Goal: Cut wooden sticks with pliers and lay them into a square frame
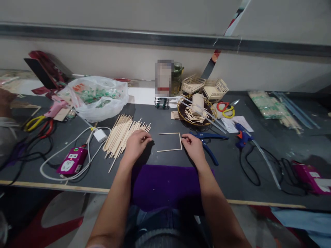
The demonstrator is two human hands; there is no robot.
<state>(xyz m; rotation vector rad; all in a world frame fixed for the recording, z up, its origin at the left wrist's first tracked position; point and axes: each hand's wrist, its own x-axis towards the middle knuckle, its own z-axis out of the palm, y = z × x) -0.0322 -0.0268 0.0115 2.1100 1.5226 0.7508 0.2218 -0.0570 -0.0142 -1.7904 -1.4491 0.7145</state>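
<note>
Three thin wooden sticks lie on the dark tabletop as a three-sided frame, open on the left. My right hand rests at its right side, fingers curled together, tips beside or touching the upright stick. My left hand is to the left, across a gap from the frame's open side. Its fingers are curled together, and whatever is in them, if anything, is hidden. Beside that hand spreads a pile of loose wooden sticks. Blue-handled pliers lie just right of my right hand.
A basket of short wood pieces stands behind, with wooden models and scissors nearby. A blue glue gun trails a cable at right. At left are a plastic bag, a purple power socket and another person's hand.
</note>
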